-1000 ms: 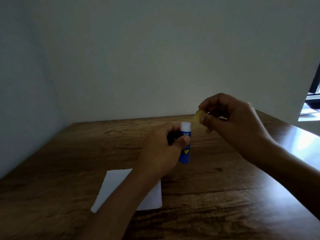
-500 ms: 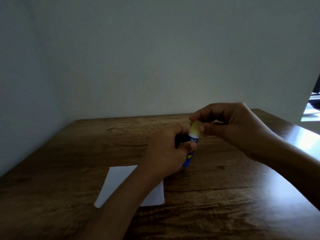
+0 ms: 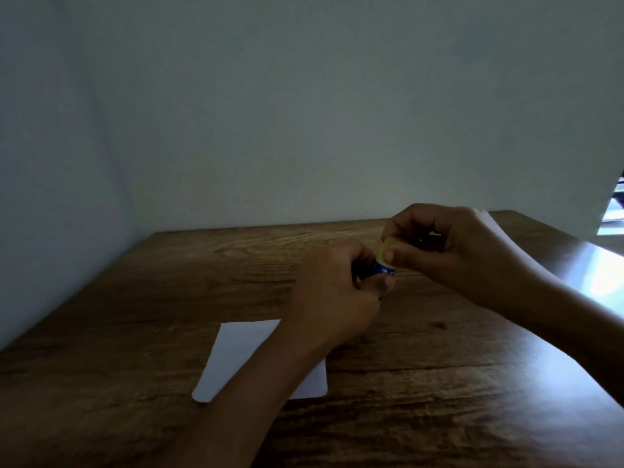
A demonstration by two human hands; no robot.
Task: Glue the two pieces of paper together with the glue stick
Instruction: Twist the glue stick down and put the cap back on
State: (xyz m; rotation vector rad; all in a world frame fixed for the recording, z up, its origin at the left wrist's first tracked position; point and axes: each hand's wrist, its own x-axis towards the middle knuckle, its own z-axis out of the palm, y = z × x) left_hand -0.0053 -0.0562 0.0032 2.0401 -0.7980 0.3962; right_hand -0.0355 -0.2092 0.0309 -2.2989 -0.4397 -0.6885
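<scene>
Left hand (image 3: 332,300) grip curled round blue glue stick (image 3: 385,270), holding it above bench, near its middle. Right hand (image 3: 449,246) grip pinching yellow cap (image 3: 387,250) between thumb and fingers, cap sitting at top end of stick. Nearer camera: white paper (image 3: 236,352) flat on wooden bench (image 3: 135,332), partly hidden under left forearm. Second paper piece not made out. Behind hands: far bench edge, then plain pale wall (image 3: 304,113).

head view | from above, facing forward-down | close over hands (image 3: 388,275) | wooden table (image 3: 135,332) against wall (image 3: 304,113)
</scene>
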